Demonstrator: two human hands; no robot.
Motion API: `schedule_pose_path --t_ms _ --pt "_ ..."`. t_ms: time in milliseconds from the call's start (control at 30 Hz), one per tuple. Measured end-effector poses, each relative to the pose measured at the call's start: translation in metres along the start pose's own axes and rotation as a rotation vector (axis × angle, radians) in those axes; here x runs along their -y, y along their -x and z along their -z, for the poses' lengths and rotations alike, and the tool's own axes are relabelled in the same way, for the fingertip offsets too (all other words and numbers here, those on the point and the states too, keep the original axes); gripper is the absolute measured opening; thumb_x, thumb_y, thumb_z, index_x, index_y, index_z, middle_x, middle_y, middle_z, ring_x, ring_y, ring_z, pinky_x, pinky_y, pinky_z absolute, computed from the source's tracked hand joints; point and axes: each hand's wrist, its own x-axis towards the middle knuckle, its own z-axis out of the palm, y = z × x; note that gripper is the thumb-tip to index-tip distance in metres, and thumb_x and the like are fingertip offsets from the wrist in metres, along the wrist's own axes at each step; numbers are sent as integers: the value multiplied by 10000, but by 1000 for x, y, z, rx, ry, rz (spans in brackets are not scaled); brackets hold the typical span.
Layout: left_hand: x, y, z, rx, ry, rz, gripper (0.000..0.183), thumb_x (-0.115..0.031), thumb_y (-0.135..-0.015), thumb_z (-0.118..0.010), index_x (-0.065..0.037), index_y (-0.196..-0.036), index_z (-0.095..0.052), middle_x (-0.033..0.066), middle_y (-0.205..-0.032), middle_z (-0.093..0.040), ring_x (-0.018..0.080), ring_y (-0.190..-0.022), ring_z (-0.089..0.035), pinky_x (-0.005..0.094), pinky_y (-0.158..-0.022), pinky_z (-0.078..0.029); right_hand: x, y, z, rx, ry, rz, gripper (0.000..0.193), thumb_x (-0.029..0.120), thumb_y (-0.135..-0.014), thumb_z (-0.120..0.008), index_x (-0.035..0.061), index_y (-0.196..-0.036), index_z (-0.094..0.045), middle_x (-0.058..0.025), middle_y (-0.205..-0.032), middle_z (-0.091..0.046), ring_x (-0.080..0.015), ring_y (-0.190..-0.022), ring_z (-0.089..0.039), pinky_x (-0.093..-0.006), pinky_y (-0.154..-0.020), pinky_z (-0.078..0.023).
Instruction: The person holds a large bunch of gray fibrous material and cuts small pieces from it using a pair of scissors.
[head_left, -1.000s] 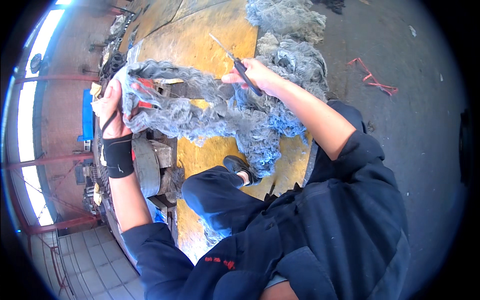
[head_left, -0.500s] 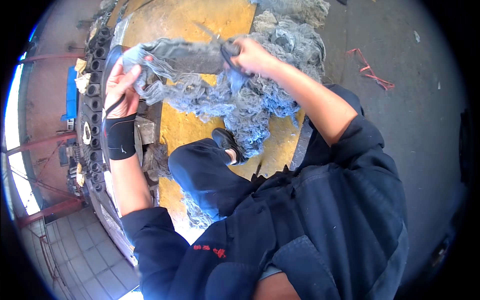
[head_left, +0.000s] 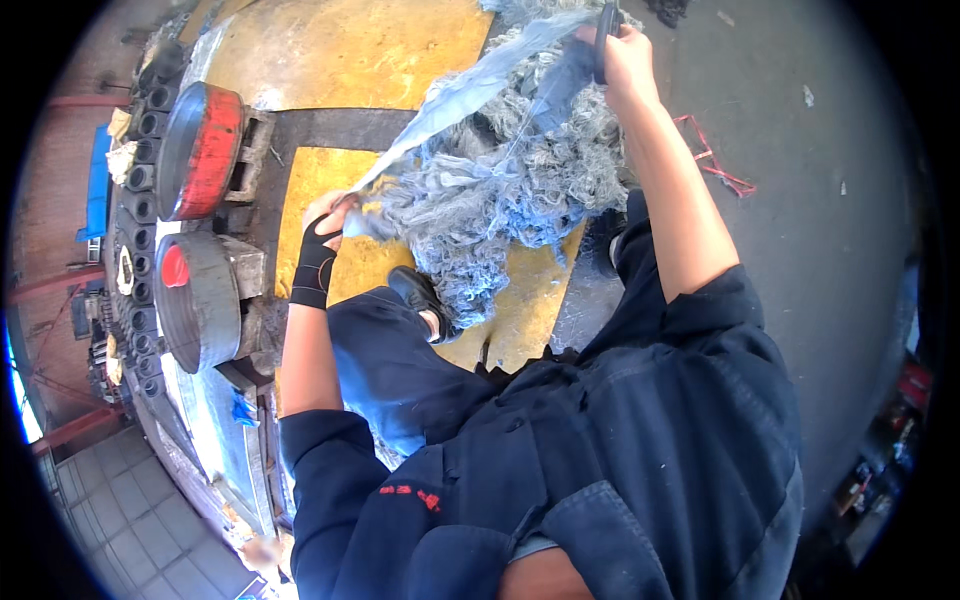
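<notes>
My left hand (head_left: 328, 215), with a black wrist support, is closed on the lower end of a pale blue-grey cloth strip (head_left: 480, 85). The strip stretches up and right toward my right hand (head_left: 630, 72). That hand grips scissors (head_left: 606, 42), of which a black handle shows; the blades are hidden. Loose cloth hangs beside its fingers, but whether they pinch the strip too I cannot make out. Below the strip lies a big tangled heap of frayed grey-blue rags (head_left: 530, 185), between my legs and beyond.
Yellow boards (head_left: 360, 60) lie on the floor. At left stand a red round metal drum (head_left: 210, 150) and a grey one (head_left: 205, 300) against wooden blocks. Behind them runs a row of dark metal rings (head_left: 143, 235). A red wire frame (head_left: 715, 160) lies on the grey floor at right.
My right hand has swung up and right with the scissors. The left has moved right and down, and the cloth is now drawn out into a long strip. The two drums show more fully.
</notes>
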Motion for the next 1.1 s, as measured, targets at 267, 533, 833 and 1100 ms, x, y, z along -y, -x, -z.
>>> schedule_pose_path --t_ms 267,533,833,1100 --pt "88 -20 3 -546 667 199 117 -63 -879 -516 -27 -910 -622 -14 -765 -594 62 -694 -517 199 -633 -412 -4 4 -10 86 68 -237 213 161 -749 -686 -18 -820 -595 -23 -626 -542 -108 -476 -476 -254 -429 -379" --pt "76 -17 11 -951 138 -81 116 -87 -866 -529 2 -887 -601 30 -756 -584 100 -712 -517 242 -664 -430 -2 20 -29 213 -386 -615 206 269 -791 -668 125 -907 -577 18 -698 -565 -81 -499 -485 -198 -347 -276" --pt "191 -17 63 -949 357 184 294 -190 -887 -461 62 -904 -613 134 -829 -643 207 -712 -578 329 -652 -451 -13 -12 -9 784 -672 -834 213 197 -780 -658 25 -869 -568 -82 -684 -600 -105 -452 -520 -181 -341 -373" --pt "150 16 68 -870 -119 87 272 -270 -851 -543 -8 -807 -602 164 -697 -600 260 -648 -562 349 -608 -423 17 3 0 723 -811 -605 388 230 -802 -693 -16 -1047 -519 -177 -894 -579 -122 -660 -541 -220 -585 -453"
